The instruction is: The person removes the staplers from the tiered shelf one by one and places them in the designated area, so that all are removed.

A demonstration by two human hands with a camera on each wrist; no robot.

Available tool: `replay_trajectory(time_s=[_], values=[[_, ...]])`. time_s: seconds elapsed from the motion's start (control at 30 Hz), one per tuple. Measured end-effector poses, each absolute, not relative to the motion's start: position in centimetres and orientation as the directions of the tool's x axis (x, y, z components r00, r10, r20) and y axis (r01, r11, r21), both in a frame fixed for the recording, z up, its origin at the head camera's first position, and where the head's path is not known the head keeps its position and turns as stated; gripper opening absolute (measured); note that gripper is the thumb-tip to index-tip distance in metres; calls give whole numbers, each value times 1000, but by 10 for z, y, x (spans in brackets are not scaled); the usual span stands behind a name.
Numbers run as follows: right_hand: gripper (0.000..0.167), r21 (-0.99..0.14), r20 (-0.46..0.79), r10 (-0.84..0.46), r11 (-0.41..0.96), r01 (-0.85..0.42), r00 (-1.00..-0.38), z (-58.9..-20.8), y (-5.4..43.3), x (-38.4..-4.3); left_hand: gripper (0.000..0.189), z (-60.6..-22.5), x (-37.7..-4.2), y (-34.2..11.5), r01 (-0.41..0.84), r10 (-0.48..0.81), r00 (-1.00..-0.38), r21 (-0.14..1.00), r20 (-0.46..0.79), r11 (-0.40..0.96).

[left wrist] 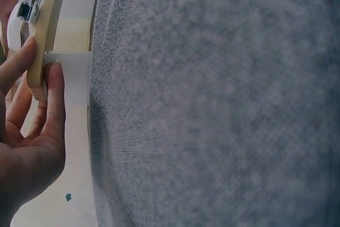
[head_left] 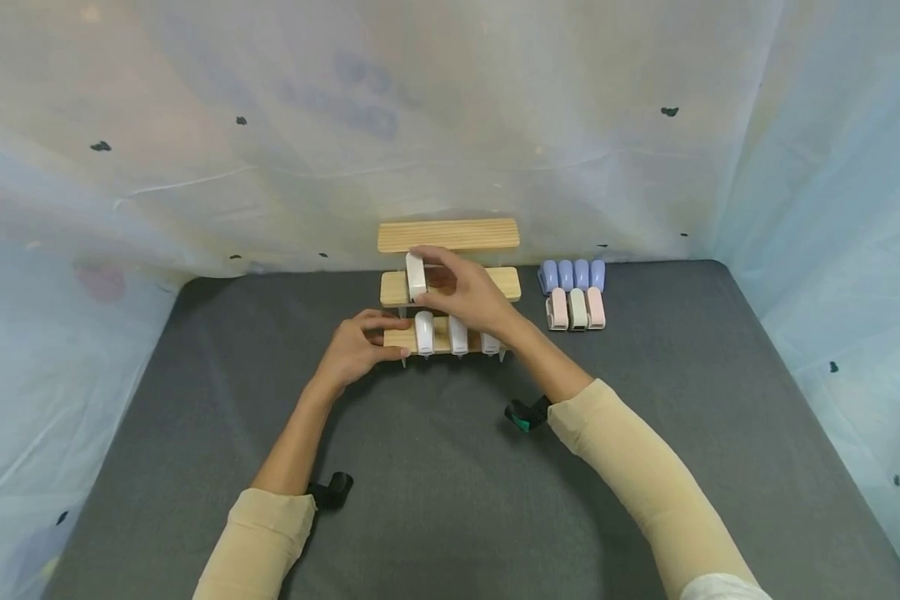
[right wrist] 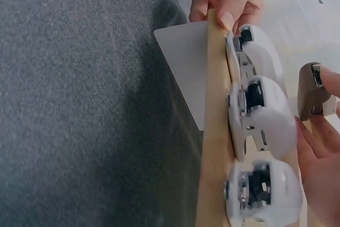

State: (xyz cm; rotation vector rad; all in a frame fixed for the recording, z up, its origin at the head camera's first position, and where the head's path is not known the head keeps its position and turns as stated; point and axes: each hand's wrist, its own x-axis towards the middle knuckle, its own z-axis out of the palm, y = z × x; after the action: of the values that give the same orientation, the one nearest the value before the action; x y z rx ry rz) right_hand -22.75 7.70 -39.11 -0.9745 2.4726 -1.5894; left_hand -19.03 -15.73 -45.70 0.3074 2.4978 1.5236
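Observation:
A three-tier wooden stand has a bottom shelf [head_left: 398,338], a middle shelf [head_left: 504,283] and a top shelf [head_left: 448,235]. My left hand [head_left: 351,348] grips the left end of the bottom shelf, thumb on one face and fingers on the other. Between thumb and fingers, my right hand [head_left: 474,293] pinches a pale mini stapler [head_left: 416,277] upright at the left part of the middle shelf; whether its base touches the wood I cannot tell. Three white mini staplers [right wrist: 268,115] stand in a row along the bottom shelf, partly covered by the right hand in the head view.
To the right of the stand, blue-violet mini staplers [head_left: 566,275] form a back row on the dark grey table [head_left: 435,500]. Pink staplers [head_left: 558,309] and a cream stapler [head_left: 577,309] sit before them. Plastic sheeting [head_left: 450,108] hangs behind and at both sides.

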Motion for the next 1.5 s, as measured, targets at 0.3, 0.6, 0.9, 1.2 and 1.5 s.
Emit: replay_trajectory(time_s=[0.3,0.6,0.9,1.2,1.5], values=[[68,-883,251,-529,219,-416,-811,-385,84,-225,41,-458,-191,-156,73,275,-960,892,-59,446],[64,-897,225,-536,212,-388,-814,-355,95,-208,40,-458,-190,-157,69,267,-962,891,-60,449],[65,-897,243,-487,215,-385,-839,-355,118,-206,40,-458,-191,-153,77,279,-959,903,-49,423],[65,-892,211,-485,259,-370,-849,-356,141,-207,40,-459,-191,-152,66,274,-959,896,-64,439],[67,-890,173,-481,298,-345,-860,-354,157,-207,40,-459,-191,-153,65,271,-961,897,-62,437]])
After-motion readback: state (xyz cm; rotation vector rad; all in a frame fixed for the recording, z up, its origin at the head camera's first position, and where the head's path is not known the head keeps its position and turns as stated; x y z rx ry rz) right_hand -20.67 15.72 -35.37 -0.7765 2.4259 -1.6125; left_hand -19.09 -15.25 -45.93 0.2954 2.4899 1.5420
